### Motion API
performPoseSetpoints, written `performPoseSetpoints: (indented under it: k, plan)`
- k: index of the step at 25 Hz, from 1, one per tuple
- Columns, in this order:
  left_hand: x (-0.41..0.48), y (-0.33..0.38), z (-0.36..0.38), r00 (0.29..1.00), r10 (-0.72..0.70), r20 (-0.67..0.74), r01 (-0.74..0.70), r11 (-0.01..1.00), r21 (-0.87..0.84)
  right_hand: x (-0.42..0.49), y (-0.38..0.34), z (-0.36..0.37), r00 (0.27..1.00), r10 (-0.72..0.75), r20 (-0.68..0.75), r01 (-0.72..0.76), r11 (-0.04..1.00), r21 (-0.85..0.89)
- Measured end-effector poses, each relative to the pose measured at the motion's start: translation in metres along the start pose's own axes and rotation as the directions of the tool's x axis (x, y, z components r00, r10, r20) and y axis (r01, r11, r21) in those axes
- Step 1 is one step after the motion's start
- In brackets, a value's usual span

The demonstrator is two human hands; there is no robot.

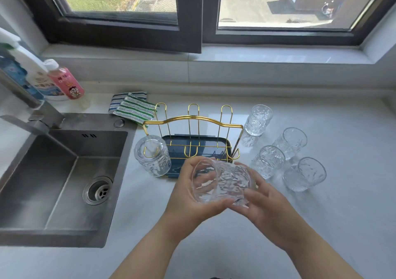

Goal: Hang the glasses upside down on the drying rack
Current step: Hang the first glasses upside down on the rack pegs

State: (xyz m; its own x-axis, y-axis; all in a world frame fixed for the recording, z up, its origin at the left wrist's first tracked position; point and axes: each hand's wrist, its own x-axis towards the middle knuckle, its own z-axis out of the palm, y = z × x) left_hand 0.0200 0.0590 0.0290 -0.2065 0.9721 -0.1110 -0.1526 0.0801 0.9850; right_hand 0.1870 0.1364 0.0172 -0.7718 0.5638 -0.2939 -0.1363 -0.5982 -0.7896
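Note:
A gold wire drying rack (194, 120) stands on a dark blue tray (225, 144) in the middle of the white counter. One clear textured glass (152, 155) hangs upside down on the rack's front left prong. Both hands hold another clear glass (221, 183) tilted on its side just in front of the rack, mouth toward the left. My left hand (188, 195) cups it from the left and below; my right hand (265, 201) grips its base end from the right. Several more glasses stand upright on the counter to the right, the nearest one (267, 160) beside my right hand.
A steel sink (64, 171) with a tap (32, 107) lies at the left. Bottles, among them a pink one (65, 79), stand at the back left. Striped cloths (132, 107) lie behind the rack. A window sill (235, 57) runs along the back.

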Motion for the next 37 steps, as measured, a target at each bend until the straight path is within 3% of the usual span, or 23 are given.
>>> performPoseSetpoints:
  k: [3,5,7,9,12,15,22,32,37]
  plan:
    - [-0.006,0.007,-0.011,1.000,0.016,-0.018,-0.016,1.000,0.001,0.007,-0.018,0.019,0.998,-0.060,-0.012,0.058,0.994,-0.097]
    - [-0.008,0.013,-0.020,0.994,0.069,-0.089,-0.041,0.959,0.280,0.011,-0.031,0.033,0.984,-0.141,-0.106,0.106,0.952,-0.288]
    - [-0.006,0.017,-0.028,0.977,0.174,-0.127,-0.074,0.824,0.562,0.016,-0.042,0.049,0.959,-0.248,-0.136,0.140,0.833,-0.535]
    - [0.000,0.018,-0.034,0.953,0.272,-0.135,-0.094,0.687,0.721,0.024,-0.048,0.066,0.930,-0.351,-0.110,0.181,0.695,-0.696]
    - [0.014,0.017,-0.043,0.904,0.399,-0.153,-0.094,0.535,0.840,0.040,-0.051,0.087,0.877,-0.475,-0.071,0.185,0.471,-0.863]
    - [0.026,0.014,-0.050,0.899,0.407,-0.160,-0.079,0.511,0.856,0.059,-0.045,0.096,0.868,-0.491,-0.075,0.117,0.348,-0.930]
    - [0.044,0.007,-0.060,0.919,0.363,-0.152,-0.030,0.449,0.893,0.089,-0.022,0.083,0.885,-0.444,-0.138,0.013,0.319,-0.948]
    - [0.055,0.001,-0.061,0.939,0.322,-0.120,0.067,0.172,0.983,0.104,-0.006,0.067,0.909,-0.368,-0.193,-0.056,0.351,-0.935]
    - [0.056,-0.003,-0.061,0.945,0.304,-0.119,0.087,0.116,0.989,0.104,-0.002,0.063,0.918,-0.347,-0.190,-0.052,0.371,-0.927]
